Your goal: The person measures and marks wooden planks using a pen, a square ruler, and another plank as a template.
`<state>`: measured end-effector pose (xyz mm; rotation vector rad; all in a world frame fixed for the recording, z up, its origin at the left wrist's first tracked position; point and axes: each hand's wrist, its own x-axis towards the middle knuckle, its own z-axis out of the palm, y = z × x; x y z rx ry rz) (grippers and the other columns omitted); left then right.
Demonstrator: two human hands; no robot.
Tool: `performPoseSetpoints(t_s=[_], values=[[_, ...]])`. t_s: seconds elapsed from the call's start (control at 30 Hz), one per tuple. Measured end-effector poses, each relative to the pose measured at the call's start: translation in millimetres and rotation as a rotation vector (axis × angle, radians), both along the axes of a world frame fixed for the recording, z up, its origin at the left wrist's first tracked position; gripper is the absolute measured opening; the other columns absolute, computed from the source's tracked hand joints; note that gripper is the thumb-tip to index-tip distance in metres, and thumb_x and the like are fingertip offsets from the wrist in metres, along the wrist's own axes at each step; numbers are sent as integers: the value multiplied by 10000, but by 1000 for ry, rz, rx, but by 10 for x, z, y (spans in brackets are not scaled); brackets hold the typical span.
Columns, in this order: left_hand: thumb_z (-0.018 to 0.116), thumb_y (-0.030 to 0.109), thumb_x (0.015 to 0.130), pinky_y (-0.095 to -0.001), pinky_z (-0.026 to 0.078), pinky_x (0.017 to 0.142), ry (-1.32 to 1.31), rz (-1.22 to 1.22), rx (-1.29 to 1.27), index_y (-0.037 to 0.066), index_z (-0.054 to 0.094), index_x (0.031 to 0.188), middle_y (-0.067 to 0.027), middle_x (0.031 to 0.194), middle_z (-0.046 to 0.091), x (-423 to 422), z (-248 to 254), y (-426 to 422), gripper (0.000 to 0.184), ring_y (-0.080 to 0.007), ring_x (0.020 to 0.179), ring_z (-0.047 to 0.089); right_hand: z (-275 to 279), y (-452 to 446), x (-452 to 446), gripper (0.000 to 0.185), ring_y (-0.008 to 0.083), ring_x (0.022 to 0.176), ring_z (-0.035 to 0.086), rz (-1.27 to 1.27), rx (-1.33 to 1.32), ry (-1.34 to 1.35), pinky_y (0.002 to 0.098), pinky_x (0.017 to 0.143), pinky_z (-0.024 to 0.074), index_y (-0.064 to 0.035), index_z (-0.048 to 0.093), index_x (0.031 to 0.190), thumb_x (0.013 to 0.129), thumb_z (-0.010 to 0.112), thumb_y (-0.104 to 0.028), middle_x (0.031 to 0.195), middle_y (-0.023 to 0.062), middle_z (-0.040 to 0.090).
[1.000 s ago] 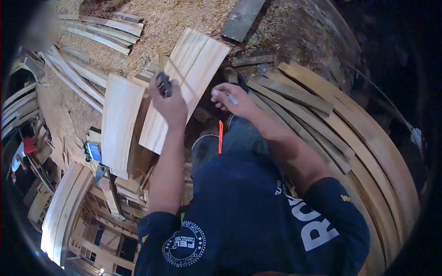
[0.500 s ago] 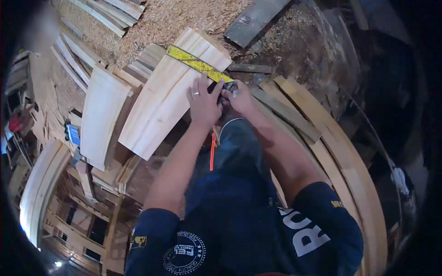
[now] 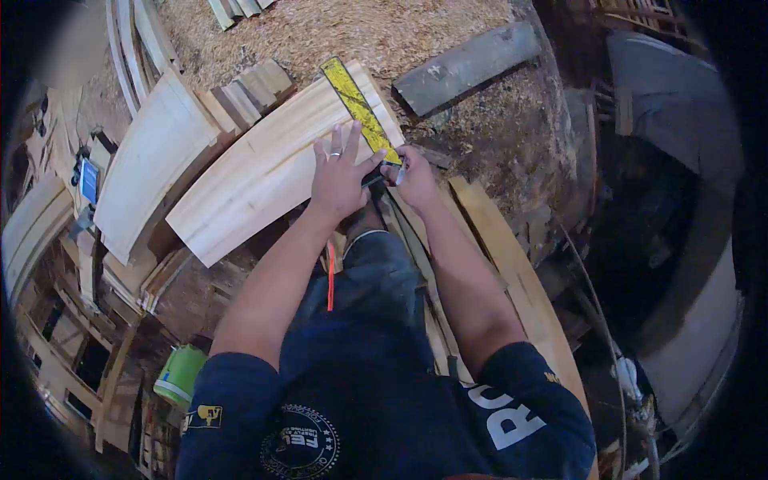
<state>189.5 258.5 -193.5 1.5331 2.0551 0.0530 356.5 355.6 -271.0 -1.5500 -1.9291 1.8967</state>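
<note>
plainly, the yellow square (image 3: 346,86) lies slantwise across the wooden board (image 3: 248,180), close to the board's right end and just in front of both hands. the left hand (image 3: 342,178) rests flat over the near part of it, fingers spread wide, the thumb lying over the yellow blade and the other fingers on or beside it; whether it also grips the dark handle, i cannot tell. the right hand (image 3: 418,182) sits at the blade's near end, curled, thumb and fingertips pinched together on a small pale piece (image 3: 400,174) too small to name. the blade's upper tip reaches the board's far edge, where short wood pieces (image 3: 266,84) crowd up. past the right end lies a grey plank (image 3: 468,68), with loose sawdust (image 3: 344,36) spreading beyond. a second pale board (image 3: 152,164) stands near on the left, and long boards (image 3: 520,276) run below the right forearm. beside the left sleeve (image 3: 228,396) is a green bucket (image 3: 182,368); its contents are hidden.
</note>
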Motion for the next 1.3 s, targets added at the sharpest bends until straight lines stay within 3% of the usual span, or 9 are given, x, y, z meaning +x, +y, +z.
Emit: performPoseSetpoints(t_s=[0.33, 0.43, 0.6, 0.83, 0.93, 1.03, 1.13, 1.23, 1.3], values=[[854, 278, 692, -728, 193, 1168, -29, 13, -14, 449, 549, 1441, -145, 1694, 166, -38, 8, 34, 827, -468, 1526, 204, 7, 97, -4, 315, 180, 742, 648, -11, -136, 40, 353, 673, 515, 23, 591, 1067, 826, 775, -60, 867, 133, 658], [857, 282, 693, -720, 196, 1172, -35, 20, -13, 456, 543, 1444, -136, 1698, 161, -46, 22, 32, 832, -465, 1525, 212, 155, 111, -58, 338, 224, 757, 643, -84, -242, 53, 383, 697, 509, 19, 588, 1075, 822, 786, -86, 861, 146, 652], [855, 278, 700, -703, 202, 1183, -27, 20, -36, 459, 542, 1443, -118, 1701, 158, -41, 10, 50, 825, -462, 1522, 225, -243, 93, 122, 394, 300, 813, 630, 67, -36, 79, 425, 753, 496, 15, 584, 1082, 809, 811, -156, 873, 177, 649], [839, 270, 713, -703, 209, 1182, -25, 12, -64, 441, 546, 1446, -115, 1697, 168, -51, 20, 60, 807, -461, 1529, 203, -47, 150, 47, 360, 304, 815, 631, 99, -64, 23, 423, 753, 493, 1, 605, 1089, 841, 797, -175, 903, 181, 665], [835, 271, 719, -704, 217, 1180, -24, 18, -62, 420, 551, 1447, -108, 1693, 179, -56, 33, 74, 795, -469, 1529, 190, 412, 384, -85, 291, 295, 824, 635, 304, -22, -57, 411, 741, 493, 3, 632, 1094, 932, 720, -222, 916, 183, 673], [835, 269, 722, -703, 230, 1177, 2, 11, -45, 407, 553, 1447, -89, 1693, 179, -39, 18, 68, 790, -476, 1525, 193, 73, 597, 122, 305, 256, 828, 642, 275, 261, -141, 389, 752, 508, 1, 657, 1096, 1009, 620, -289, 936, 162, 693], [837, 261, 713, -702, 246, 1173, -6, 20, -36, 412, 551, 1447, -65, 1698, 166, -34, -5, 57, 802, -475, 1524, 199, 513, 1052, -106, 355, 122, 776, 622, 81, -34, -339, 287, 713, 503, 0, 676, 1148, 1065, 514, -304, 888, 64, 700], [832, 263, 711, -699, 256, 1171, 16, 25, -14, 427, 544, 1450, -53, 1706, 137, -6, -119, 15, 810, -469, 1527, 198, 744, 1090, -582, 363, 216, 867, 681, -16, 25, 8, 370, 835, 535, -1, 680, 1158, 1028, 560, -318, 931, 143, 711], [823, 274, 717, -697, 259, 1171, 0, 18, -41, 438, 539, 1450, -50, 1711, 119, -26, -130, 23, 804, -464, 1531, 194, 620, 1093, -893, 349, 248, 917, 691, 29, 73, 88, 376, 867, 532, -12, 683, 1181, 1015, 564, -295, 985, 157, 721]])
